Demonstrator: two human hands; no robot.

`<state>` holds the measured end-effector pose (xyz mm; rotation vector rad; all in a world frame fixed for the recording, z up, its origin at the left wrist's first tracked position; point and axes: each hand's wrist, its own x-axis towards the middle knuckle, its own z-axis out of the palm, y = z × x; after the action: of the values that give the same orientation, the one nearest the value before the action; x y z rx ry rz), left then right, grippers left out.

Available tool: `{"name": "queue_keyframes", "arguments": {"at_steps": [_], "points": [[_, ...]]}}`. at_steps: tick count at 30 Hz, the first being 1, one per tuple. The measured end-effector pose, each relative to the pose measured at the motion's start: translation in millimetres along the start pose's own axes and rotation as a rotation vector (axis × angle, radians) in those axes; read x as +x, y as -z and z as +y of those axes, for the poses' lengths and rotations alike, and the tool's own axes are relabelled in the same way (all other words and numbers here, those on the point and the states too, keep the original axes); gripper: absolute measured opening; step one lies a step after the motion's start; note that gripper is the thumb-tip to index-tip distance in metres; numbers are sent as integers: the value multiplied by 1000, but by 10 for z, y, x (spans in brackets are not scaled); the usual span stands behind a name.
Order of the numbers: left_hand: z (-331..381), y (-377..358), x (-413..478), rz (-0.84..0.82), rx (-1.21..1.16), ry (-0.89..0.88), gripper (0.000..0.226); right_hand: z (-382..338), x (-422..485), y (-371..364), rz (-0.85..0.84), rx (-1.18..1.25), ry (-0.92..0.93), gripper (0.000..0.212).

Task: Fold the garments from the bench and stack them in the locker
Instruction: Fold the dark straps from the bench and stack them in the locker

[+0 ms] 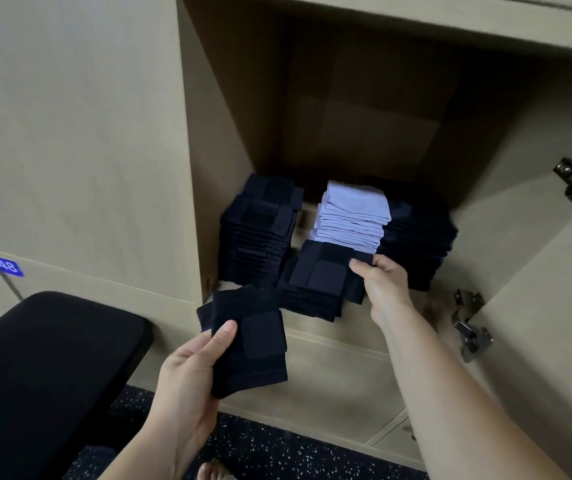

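locker (364,126) open, navy stacks (260,230) and pale-blue stack (354,216) inside; folded navy garment (253,341) just outside the front edge, long axis pointing in toward the locker. left hand (187,375) pinches its near end, thumb on top. right hand (385,282) grips right edge of top piece (322,271) on front stack (312,306)

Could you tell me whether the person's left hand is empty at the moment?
No, the left hand grips a folded dark navy fabric garment just outside the open beige wooden locker.
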<state>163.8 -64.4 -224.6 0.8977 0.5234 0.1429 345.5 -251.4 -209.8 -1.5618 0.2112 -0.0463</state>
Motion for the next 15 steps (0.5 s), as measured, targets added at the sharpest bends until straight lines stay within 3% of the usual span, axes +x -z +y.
{"name": "queue_keyframes", "arguments": {"at_steps": [8, 15], "points": [[-56, 175, 166, 31, -44, 47, 32, 147, 215, -229, -16, -123, 3, 8], [-104, 247, 250, 88, -89, 85, 37, 305, 292, -281, 112, -584, 122, 15]]}}
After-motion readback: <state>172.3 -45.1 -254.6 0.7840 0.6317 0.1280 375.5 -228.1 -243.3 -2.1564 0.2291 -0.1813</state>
